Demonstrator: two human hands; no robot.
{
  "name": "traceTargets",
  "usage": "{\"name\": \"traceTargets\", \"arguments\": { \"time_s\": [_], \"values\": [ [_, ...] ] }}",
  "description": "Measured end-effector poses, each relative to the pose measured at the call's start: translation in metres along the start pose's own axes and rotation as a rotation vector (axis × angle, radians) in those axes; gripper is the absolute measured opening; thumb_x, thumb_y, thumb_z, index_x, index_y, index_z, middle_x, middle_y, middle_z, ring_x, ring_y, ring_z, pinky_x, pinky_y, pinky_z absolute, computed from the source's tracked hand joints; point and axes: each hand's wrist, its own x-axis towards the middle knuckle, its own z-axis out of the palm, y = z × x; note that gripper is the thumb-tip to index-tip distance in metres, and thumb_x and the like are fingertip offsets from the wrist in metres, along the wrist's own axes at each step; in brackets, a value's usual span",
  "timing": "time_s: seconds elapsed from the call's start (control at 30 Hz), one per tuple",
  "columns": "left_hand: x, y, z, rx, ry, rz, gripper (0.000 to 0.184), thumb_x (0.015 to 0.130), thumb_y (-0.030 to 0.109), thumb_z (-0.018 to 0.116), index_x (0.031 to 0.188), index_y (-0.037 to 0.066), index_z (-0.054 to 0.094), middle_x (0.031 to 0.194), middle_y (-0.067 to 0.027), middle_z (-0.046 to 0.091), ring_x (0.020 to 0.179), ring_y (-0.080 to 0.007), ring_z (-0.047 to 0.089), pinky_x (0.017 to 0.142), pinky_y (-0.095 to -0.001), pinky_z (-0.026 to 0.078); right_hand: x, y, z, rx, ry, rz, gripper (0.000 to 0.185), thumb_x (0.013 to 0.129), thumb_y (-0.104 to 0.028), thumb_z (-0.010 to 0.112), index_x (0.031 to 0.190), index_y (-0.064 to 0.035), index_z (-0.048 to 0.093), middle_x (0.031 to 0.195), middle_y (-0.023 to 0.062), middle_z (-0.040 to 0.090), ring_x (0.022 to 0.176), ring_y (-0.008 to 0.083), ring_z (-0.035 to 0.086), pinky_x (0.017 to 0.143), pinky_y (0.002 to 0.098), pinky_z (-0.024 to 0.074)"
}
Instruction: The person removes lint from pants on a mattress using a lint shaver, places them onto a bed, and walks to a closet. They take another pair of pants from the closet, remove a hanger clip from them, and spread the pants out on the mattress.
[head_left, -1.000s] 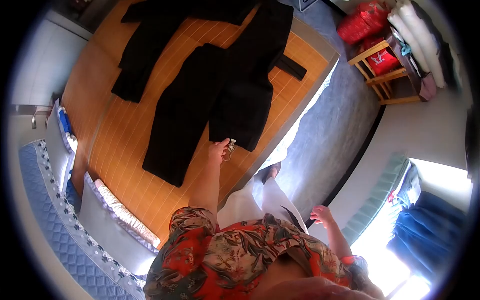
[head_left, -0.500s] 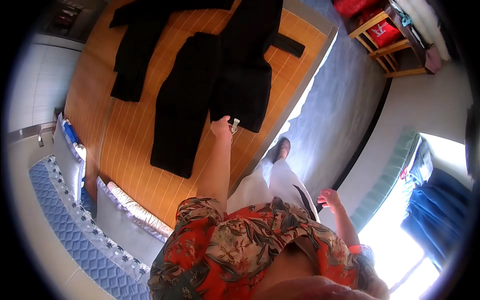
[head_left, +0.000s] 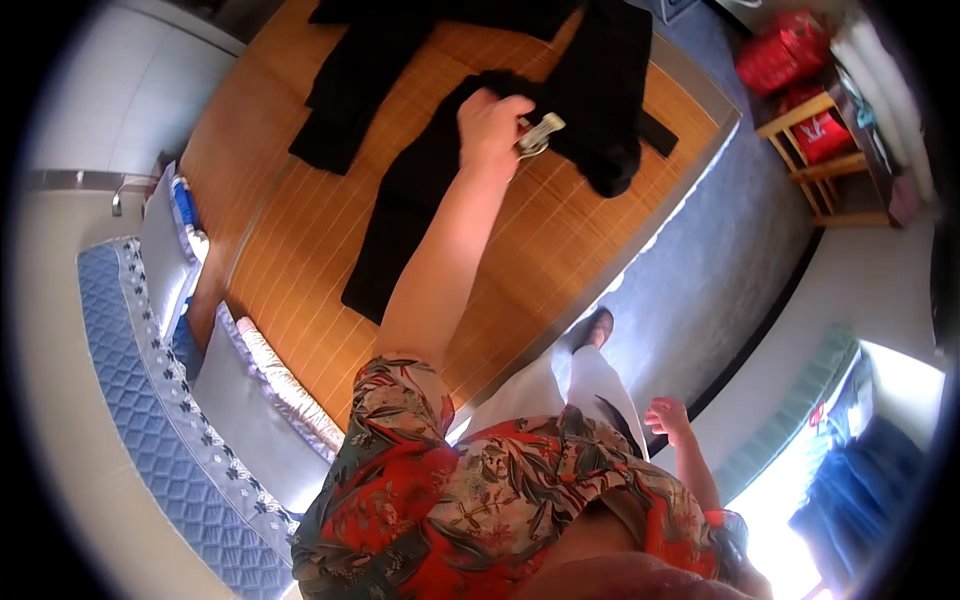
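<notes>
My left hand [head_left: 490, 128] reaches over the bed with its fingers closed at the bunched edge of a pair of black trousers [head_left: 420, 195]. One trouser leg lies flat toward me; the other is lifted and folded back, its fabric [head_left: 590, 90] heaped beyond my hand. A pale clip-like piece [head_left: 542, 134] with thin light cord hangs at the same hand; its exact kind I cannot make out. My right hand [head_left: 668, 417] hangs low beside my white-trousered leg, holding nothing, fingers loosely curled and apart.
More black clothing [head_left: 345, 100] lies on the bed's orange-brown mat [head_left: 300, 240]. Pillows [head_left: 245, 400] line its left side, near a blue quilted pad [head_left: 150, 400]. At right, a wooden rack [head_left: 820, 150] holds red bags, and dark blue cloth [head_left: 860, 480] hangs by the window.
My left hand has moved up and away across the bed, carrying the trouser-leg hem and folding that leg back. The pale piece moved with it. My right hand stays low; the view has shifted.
</notes>
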Motion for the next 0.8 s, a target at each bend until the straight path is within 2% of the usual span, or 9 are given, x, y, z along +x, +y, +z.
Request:
{"name": "traceTargets", "arguments": {
  "time_s": [0.1, 0.13, 0.17, 0.33, 0.5, 0.57, 0.63, 0.73, 0.8],
  "values": [
    [0.009, 0.027, 0.026, -0.03, -0.085, 0.054, 0.019, 0.062, -0.003, 0.064, 0.064, 0.0, 0.045, 0.06, -0.0076, 0.046, 0.049, -0.0194, 0.05, 0.042, -0.0334, 0.04, 0.004, -0.005, 0.0, -0.014, 0.0, -0.038, 0.036, 0.082, -0.022, 0.058, 0.112, -0.0034, 0.054, 0.088, 0.0079, 0.064, 0.07, 0.018, 0.064, 0.053, 0.0308, 0.0491],
    [0.008, 0.039, 0.028, -0.027, -0.076, 0.05, 0.024, 0.066, -0.006, 0.063, 0.06, 0.005, 0.042, 0.061, -0.0063, 0.049, 0.05, -0.0155, 0.048, 0.041, -0.0275, 0.035, 0.003, -0.011, 0.001, -0.02, -0.003, -0.054, 0.036, 0.082, -0.022, 0.058, 0.112, -0.0031, 0.054, 0.088, 0.0078, 0.064, 0.07, 0.0181, 0.065, 0.053, 0.0308, 0.0492],
    [0.008, 0.047, 0.023, -0.037, -0.07, 0.083, 0.024, 0.066, -0.006, 0.063, 0.061, 0.005, 0.042, 0.061, -0.0063, 0.049, 0.05, -0.0154, 0.048, 0.042, -0.0273, 0.036, 0.005, -0.018, 0.0, -0.026, -0.006, -0.07, 0.036, 0.082, -0.022, 0.057, 0.112, -0.0028, 0.054, 0.088, 0.0077, 0.064, 0.07, 0.0182, 0.065, 0.053, 0.0307, 0.0492],
    [-0.018, 0.074, -0.057, -0.026, -0.033, 0.106, 0.018, 0.068, -0.007, 0.061, 0.067, 0.005, 0.047, 0.063, -0.0057, 0.051, 0.054, -0.0152, 0.053, 0.05, -0.0281, 0.044, 0.008, -0.028, -0.008, -0.016, -0.007, -0.105, 0.035, 0.082, -0.021, 0.057, 0.112, -0.0028, 0.055, 0.088, 0.007, 0.064, 0.071, 0.018, 0.065, 0.053, 0.0299, 0.049],
    [-0.022, -0.005, -0.204, 0.153, 0.213, 0.052, 0.013, 0.07, -0.003, 0.058, 0.083, -0.002, 0.055, 0.068, -0.007, 0.056, 0.055, -0.0176, 0.055, 0.049, -0.0296, 0.045, 0.01, -0.026, -0.01, -0.038, 0.004, -0.086, 0.035, 0.082, -0.021, 0.057, 0.112, -0.0032, 0.055, 0.088, 0.0067, 0.064, 0.071, 0.0175, 0.064, 0.053, 0.0297, 0.0488],
    [-0.015, -0.053, -0.264, 0.697, 0.374, -0.024, 0.016, 0.071, -0.002, 0.057, 0.087, -0.003, 0.056, 0.066, -0.0082, 0.056, 0.054, -0.0184, 0.055, 0.048, -0.0301, 0.045, 0.011, -0.025, -0.009, -0.059, 0.003, -0.08, 0.034, 0.082, -0.021, 0.057, 0.111, -0.0034, 0.055, 0.088, 0.0066, 0.064, 0.07, 0.0171, 0.064, 0.053, 0.0294, 0.0486],
    [-0.011, -0.125, -0.338, 1.038, 0.6, -0.012, 0.019, 0.071, -0.005, 0.052, 0.089, -0.002, 0.057, 0.062, -0.0085, 0.054, 0.05, -0.0171, 0.054, 0.041, -0.029, 0.041, 0.011, -0.027, -0.009, -0.084, -0.004, -0.071, 0.034, 0.082, -0.021, 0.057, 0.111, -0.0039, 0.055, 0.087, 0.0065, 0.064, 0.07, 0.0167, 0.064, 0.053, 0.029, 0.0483],
    [-0.056, -0.109, -0.308, 0.745, 0.529, -0.25, 0.021, 0.071, -0.007, 0.049, 0.089, -0.001, 0.057, 0.06, -0.009, 0.053, 0.044, -0.0159, 0.052, 0.035, -0.0271, 0.038, 0.015, -0.035, -0.008, -0.079, -0.029, -0.13, 0.033, 0.083, -0.022, 0.057, 0.111, -0.0045, 0.055, 0.086, 0.0058, 0.063, 0.07, 0.016, 0.064, 0.053, 0.029, 0.048],
    [-0.066, -0.129, -0.312, 0.752, 0.275, -0.353, 0.024, 0.069, -0.007, 0.05, 0.09, -0.001, 0.057, 0.061, -0.0094, 0.054, 0.043, -0.0157, 0.053, 0.034, -0.0256, 0.039, 0.015, -0.034, -0.003, -0.076, -0.024, -0.118, 0.034, 0.083, -0.022, 0.057, 0.111, -0.0046, 0.055, 0.086, 0.0056, 0.063, 0.07, 0.0157, 0.064, 0.054, 0.0288, 0.0479]
  ]
}}
